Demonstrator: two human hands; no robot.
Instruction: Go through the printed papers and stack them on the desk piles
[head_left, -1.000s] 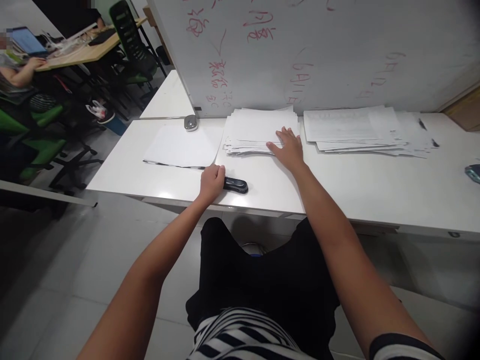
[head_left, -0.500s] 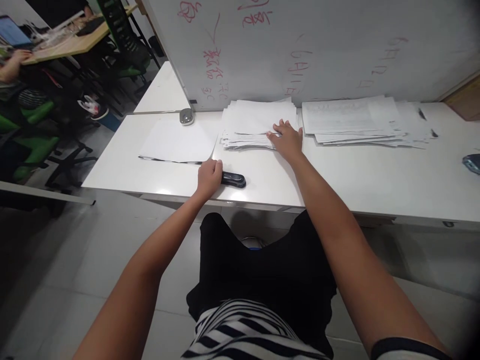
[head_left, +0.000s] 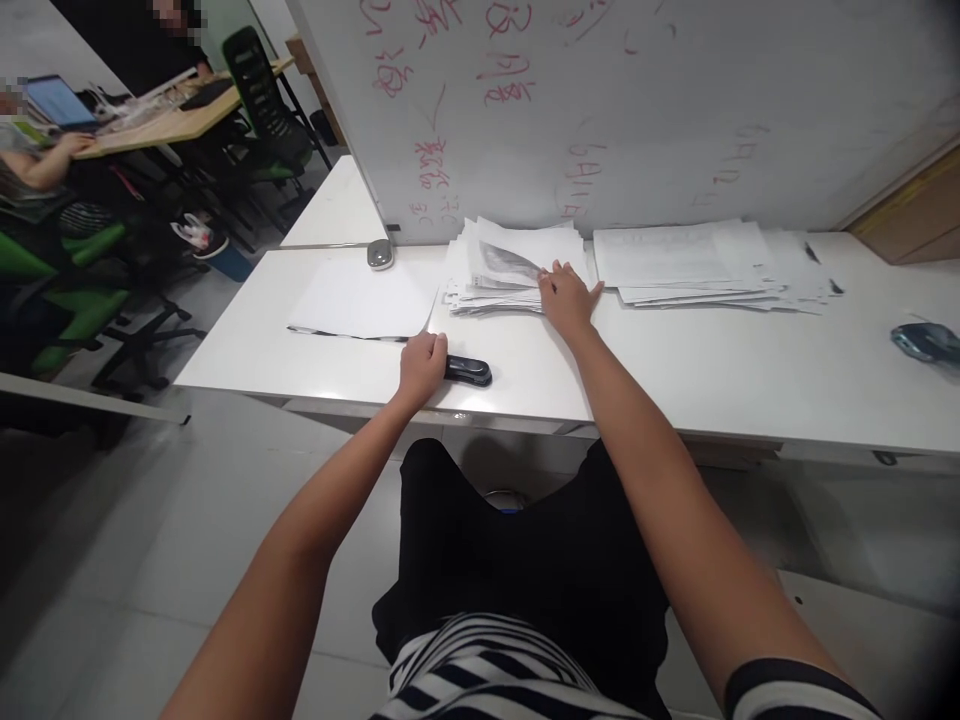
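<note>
My left hand [head_left: 422,366] is closed around one end of a black stapler [head_left: 469,371], whose other end sticks out to the right over the white desk. Just beyond that hand lie white sheets [head_left: 364,300] with a dark strip along their near edge. My right hand [head_left: 568,300] is at the near right corner of a stack of paper [head_left: 487,300]. Between its thumb and fingers is the edge of the top sheet [head_left: 514,262], which bows upward and shows a grey printed face. The exact grip of the fingertips is partly hidden.
A second paper stack [head_left: 679,258] lies to the right, beside a phone-like object [head_left: 926,343]. A small grey rounded device [head_left: 380,254] sits behind the left sheets. A whiteboard [head_left: 660,120] with red writing stands along the desk's back; a cardboard box [head_left: 911,215] is at right.
My right hand has drawn slightly left and nearer, and the top sheet that lay flat now curls up at its near edge. My left hand stays on the stapler. The view has tilted upward.
</note>
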